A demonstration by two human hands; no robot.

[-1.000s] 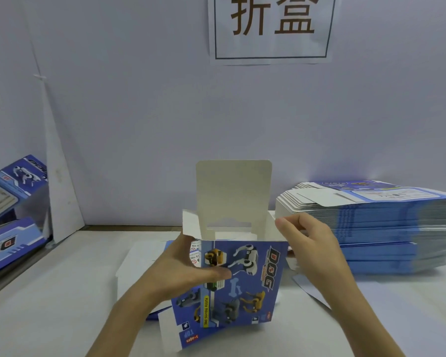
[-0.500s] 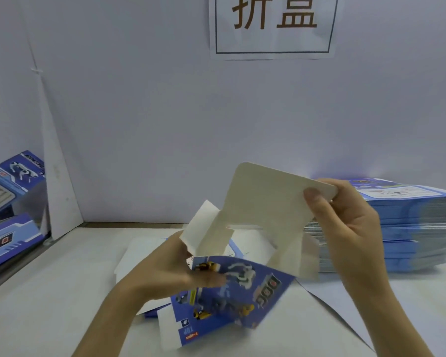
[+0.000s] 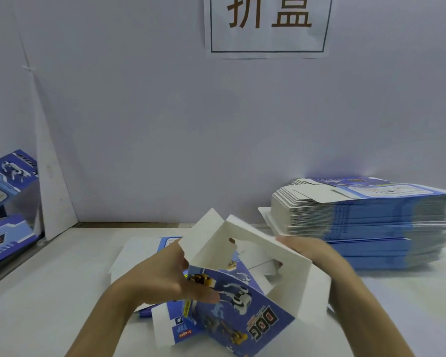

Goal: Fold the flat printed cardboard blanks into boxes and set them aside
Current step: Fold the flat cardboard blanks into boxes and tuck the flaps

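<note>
Cardboard box, half folded, at 6 o'clock in the head view, raised just above the table and tipped toward 4 o'clock. Glossy blue outside, printed with robot dogs and "DOG". Matte white inside, with a broad round-cornered flap and smaller side flaps splayed open at the top. Gripped at its 9 o'clock edge by the left hand, thumb flat across the print, fingers curled behind. Held at 3 o'clock by the right hand, blurred, fingers wrapped behind the broad flap. Beneath, a flat blank on the table. At 3 o'clock, a thick stack of flat blanks, edges layered white and blue. At 9 o'clock, finished boxes. At 12 o'clock, a paper sign.
</note>
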